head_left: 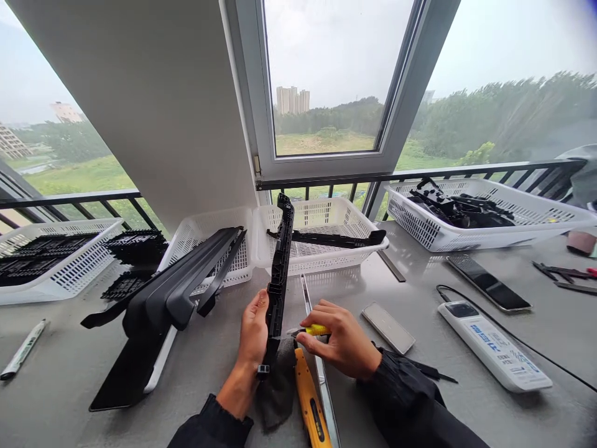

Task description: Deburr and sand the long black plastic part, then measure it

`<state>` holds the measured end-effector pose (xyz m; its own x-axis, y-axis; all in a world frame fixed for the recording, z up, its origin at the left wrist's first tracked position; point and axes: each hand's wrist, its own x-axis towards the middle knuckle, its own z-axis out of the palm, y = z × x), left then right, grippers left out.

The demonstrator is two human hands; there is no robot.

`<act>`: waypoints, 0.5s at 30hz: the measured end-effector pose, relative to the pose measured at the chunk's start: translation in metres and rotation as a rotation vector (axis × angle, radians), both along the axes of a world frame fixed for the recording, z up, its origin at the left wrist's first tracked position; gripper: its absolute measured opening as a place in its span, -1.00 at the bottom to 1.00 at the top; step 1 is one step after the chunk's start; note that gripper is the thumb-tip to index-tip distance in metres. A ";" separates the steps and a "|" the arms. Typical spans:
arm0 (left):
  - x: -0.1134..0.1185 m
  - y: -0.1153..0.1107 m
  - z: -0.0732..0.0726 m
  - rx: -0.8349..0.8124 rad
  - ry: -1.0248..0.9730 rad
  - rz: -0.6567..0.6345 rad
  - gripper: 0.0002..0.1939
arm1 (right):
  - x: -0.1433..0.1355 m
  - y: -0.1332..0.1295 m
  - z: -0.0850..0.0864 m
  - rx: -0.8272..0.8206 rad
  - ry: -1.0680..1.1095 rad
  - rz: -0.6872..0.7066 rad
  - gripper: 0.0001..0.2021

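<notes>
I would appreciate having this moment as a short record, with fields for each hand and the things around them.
Left hand: grips a long, narrow black plastic part
Right hand: holds a small yellow-handled tool, tip close to that part; contact unclear
Lower centre: elongated yellow-orange tool
Centre basket: white perforated plastic basket, another long black plastic part lying across it
Right basket: white, perforated plastic, with jumbled black parts
Right side: white-and-blue oblong device
Surface: grey table
</notes>
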<state>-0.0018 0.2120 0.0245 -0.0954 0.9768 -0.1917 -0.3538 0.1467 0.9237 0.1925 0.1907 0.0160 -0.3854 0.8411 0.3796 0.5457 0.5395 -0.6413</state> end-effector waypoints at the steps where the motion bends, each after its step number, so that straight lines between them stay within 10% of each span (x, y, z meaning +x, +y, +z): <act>1: 0.001 0.000 -0.001 -0.016 0.006 -0.006 -0.26 | 0.000 0.001 -0.001 0.001 0.003 -0.005 -0.87; 15: 0.009 -0.005 0.006 -0.031 -0.048 -0.054 -0.24 | 0.007 0.003 -0.002 0.059 0.077 -0.071 -0.84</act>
